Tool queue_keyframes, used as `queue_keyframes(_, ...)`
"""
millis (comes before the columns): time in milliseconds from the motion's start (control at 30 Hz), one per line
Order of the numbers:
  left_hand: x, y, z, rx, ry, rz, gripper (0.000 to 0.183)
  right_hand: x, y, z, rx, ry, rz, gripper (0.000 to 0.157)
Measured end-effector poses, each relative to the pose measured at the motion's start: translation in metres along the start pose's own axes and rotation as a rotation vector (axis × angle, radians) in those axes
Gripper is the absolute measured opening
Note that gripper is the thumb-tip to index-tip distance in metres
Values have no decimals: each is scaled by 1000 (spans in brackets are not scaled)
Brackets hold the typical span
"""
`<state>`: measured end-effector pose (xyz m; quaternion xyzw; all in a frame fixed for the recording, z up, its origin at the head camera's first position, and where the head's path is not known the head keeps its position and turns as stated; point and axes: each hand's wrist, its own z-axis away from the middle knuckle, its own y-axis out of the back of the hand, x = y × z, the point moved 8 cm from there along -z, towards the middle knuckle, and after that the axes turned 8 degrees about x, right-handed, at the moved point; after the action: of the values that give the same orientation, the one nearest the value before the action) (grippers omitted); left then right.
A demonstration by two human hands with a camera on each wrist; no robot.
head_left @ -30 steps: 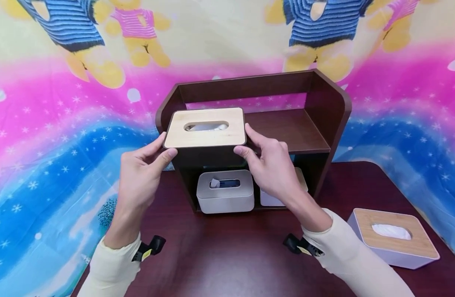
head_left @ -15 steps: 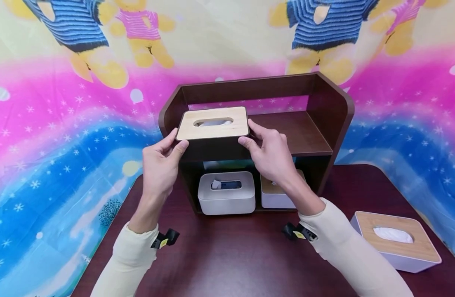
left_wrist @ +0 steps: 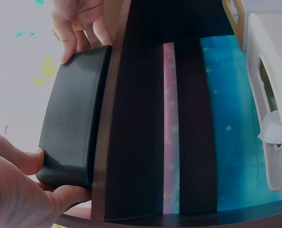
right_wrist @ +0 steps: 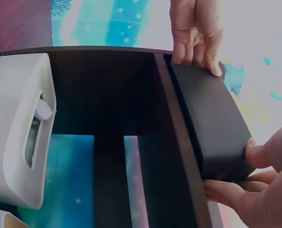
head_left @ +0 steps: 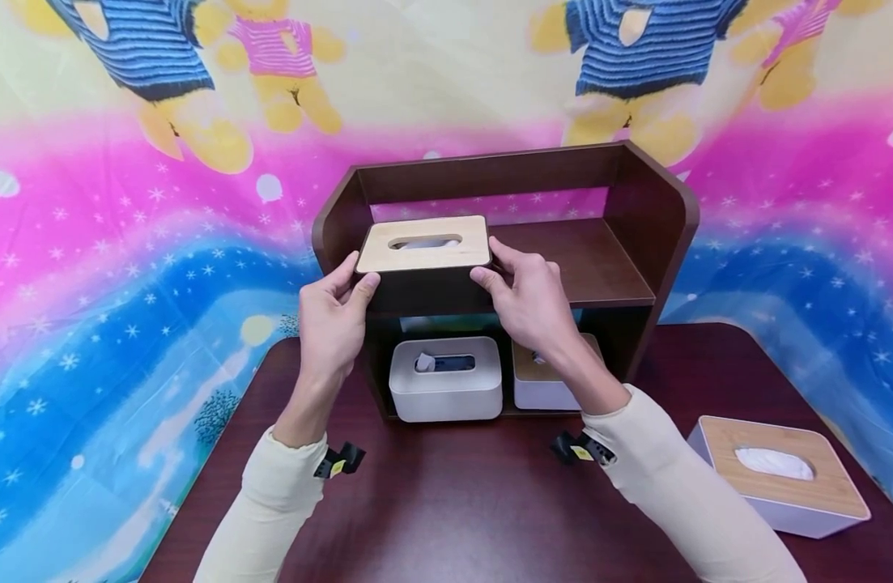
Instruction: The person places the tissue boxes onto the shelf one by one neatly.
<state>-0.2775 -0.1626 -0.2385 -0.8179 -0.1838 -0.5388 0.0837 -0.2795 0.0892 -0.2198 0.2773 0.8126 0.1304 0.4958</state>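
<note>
Both hands hold a black tissue box (head_left: pixel 426 248) with a light wooden lid and an oval slot, at the left part of the upper shelf (head_left: pixel 563 259) of a dark brown rack. My left hand (head_left: pixel 333 316) grips its left end, thumb at the front corner. At the other end, my right hand (head_left: pixel 529 304) grips it the same way. In the left wrist view the box's black side (left_wrist: pixel 74 114) lies close along the shelf board's edge; the right wrist view shows the black side (right_wrist: pixel 212 118) between both hands. Whether its base fully rests on the board is hard to tell.
On the lower level stand a white-grey tissue box (head_left: pixel 446 380) and, partly behind my right forearm, a white box with a wooden lid (head_left: pixel 544 382). Another wooden-lidded white tissue box (head_left: pixel 781 470) sits on the dark red table (head_left: pixel 446 502) at right. A printed cloth (head_left: pixel 125 324) hangs behind.
The black tissue box has moved right and slightly back over the upper shelf, carried by both hands. My left hand has shifted right most; the other boxes stay put.
</note>
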Motion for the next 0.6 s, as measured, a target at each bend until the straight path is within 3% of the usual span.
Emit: queue_keyframes(600, -4, 0, -2, 52, 3, -111, 54, 6, -8, -5, -11, -14, 25, 62)
